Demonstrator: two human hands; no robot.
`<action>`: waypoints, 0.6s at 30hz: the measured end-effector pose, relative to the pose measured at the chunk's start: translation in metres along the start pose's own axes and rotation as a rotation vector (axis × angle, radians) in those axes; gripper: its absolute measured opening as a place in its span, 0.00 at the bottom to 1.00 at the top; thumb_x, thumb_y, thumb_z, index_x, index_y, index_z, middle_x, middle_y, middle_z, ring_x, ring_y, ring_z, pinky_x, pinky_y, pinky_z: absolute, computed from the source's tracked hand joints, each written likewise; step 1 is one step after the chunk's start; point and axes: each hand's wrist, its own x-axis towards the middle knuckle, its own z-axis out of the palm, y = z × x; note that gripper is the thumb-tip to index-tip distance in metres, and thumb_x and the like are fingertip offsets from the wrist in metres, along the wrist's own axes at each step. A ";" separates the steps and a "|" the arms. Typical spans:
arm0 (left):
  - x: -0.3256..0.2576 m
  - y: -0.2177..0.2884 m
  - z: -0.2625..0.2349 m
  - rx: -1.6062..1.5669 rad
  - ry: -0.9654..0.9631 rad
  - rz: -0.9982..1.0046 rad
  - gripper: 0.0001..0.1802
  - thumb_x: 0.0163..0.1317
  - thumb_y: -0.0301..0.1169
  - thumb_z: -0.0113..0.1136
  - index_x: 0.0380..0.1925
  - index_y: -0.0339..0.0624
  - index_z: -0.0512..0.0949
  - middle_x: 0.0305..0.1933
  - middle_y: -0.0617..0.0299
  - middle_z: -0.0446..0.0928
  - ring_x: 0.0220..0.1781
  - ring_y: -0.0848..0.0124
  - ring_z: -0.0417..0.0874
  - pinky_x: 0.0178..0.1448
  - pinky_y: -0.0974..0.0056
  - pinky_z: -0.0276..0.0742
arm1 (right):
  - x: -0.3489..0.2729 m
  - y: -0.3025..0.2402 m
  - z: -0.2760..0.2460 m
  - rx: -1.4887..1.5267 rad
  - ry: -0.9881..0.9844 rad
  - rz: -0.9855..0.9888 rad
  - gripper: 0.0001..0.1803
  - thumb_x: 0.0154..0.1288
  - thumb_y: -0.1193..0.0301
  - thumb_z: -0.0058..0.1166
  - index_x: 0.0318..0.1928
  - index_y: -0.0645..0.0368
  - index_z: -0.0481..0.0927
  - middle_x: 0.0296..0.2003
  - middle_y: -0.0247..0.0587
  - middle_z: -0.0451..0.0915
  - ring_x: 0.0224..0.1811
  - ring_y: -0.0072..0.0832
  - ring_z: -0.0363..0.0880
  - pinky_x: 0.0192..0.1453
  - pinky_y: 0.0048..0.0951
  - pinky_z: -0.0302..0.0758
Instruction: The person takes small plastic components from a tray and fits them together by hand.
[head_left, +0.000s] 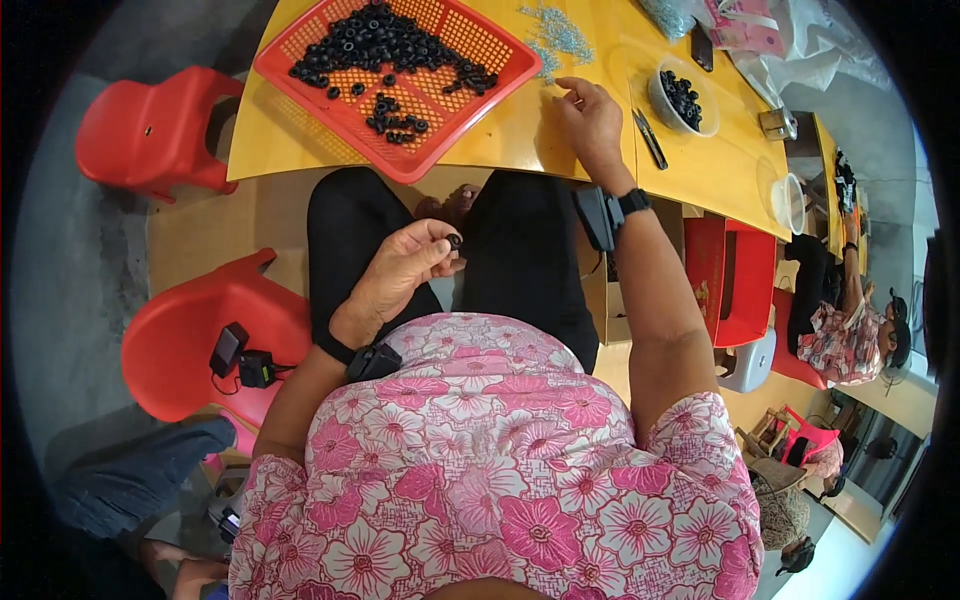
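The left hand [400, 268] sits over the lap, fingers curled, pinching 1 small black rubber ring [454, 240] between thumb and fingertips. At 1 o'clock from it, the right hand [590, 118] reaches onto the yellow wooden table [520, 130], its fingers bent down on the tabletop beside a scatter of tiny pale blue-grey metal bits [555, 35]; whether it grips one of them cannot be told. At 10 o'clock from the right hand lies 1 square red plastic mesh basket [480, 60] carrying a heap of the same black rings, too many to count. At 3 o'clock from the right hand lie 1 pair of dark snips [649, 138] and, just beyond, 1 white round bowl [708, 122] holding more black rings. Each wrist wears 1 black strap-on device. 2 red plastic chairs [150, 130] stand at 9 o'clock, well apart from the table's left edge. Another person in a floral top [845, 340] sits at 3 o'clock.
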 end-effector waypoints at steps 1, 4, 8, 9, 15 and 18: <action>0.000 -0.001 0.000 0.000 -0.001 0.000 0.10 0.65 0.33 0.56 0.43 0.42 0.74 0.33 0.69 0.75 0.33 0.80 0.76 0.47 0.71 0.76 | 0.005 0.002 0.002 0.018 0.000 0.016 0.12 0.51 0.70 0.60 0.38 0.56 0.83 0.27 0.46 0.79 0.29 0.39 0.78 0.36 0.35 0.75; -0.001 -0.002 -0.003 0.014 0.025 -0.012 0.10 0.65 0.33 0.56 0.43 0.42 0.74 0.35 0.68 0.76 0.33 0.80 0.76 0.47 0.72 0.75 | 0.014 0.005 0.006 0.004 -0.037 0.025 0.11 0.51 0.69 0.60 0.38 0.56 0.83 0.27 0.45 0.78 0.28 0.39 0.78 0.36 0.35 0.75; -0.001 -0.003 -0.005 0.013 0.021 -0.024 0.10 0.65 0.33 0.56 0.42 0.43 0.75 0.36 0.67 0.77 0.35 0.80 0.76 0.46 0.73 0.74 | 0.014 0.007 0.010 -0.038 -0.086 0.072 0.11 0.52 0.68 0.61 0.37 0.56 0.83 0.26 0.45 0.78 0.28 0.38 0.78 0.35 0.34 0.75; 0.000 -0.003 -0.005 0.017 0.010 -0.024 0.10 0.65 0.34 0.57 0.42 0.43 0.75 0.36 0.67 0.77 0.35 0.80 0.76 0.45 0.73 0.74 | 0.012 0.011 0.010 0.022 -0.096 0.090 0.11 0.51 0.69 0.62 0.36 0.57 0.83 0.26 0.44 0.79 0.29 0.36 0.79 0.36 0.33 0.76; 0.001 -0.006 -0.007 0.018 0.027 -0.045 0.10 0.64 0.35 0.58 0.42 0.43 0.75 0.36 0.67 0.77 0.35 0.81 0.75 0.45 0.74 0.73 | -0.006 0.015 0.003 0.162 -0.082 0.143 0.11 0.49 0.71 0.64 0.34 0.61 0.82 0.27 0.40 0.79 0.30 0.29 0.80 0.38 0.26 0.77; 0.002 -0.008 -0.006 0.022 0.011 -0.044 0.11 0.64 0.35 0.58 0.43 0.43 0.75 0.36 0.67 0.77 0.35 0.81 0.75 0.45 0.73 0.73 | -0.012 0.018 0.001 0.168 -0.057 0.127 0.10 0.49 0.72 0.65 0.34 0.61 0.82 0.28 0.39 0.79 0.30 0.27 0.80 0.38 0.25 0.77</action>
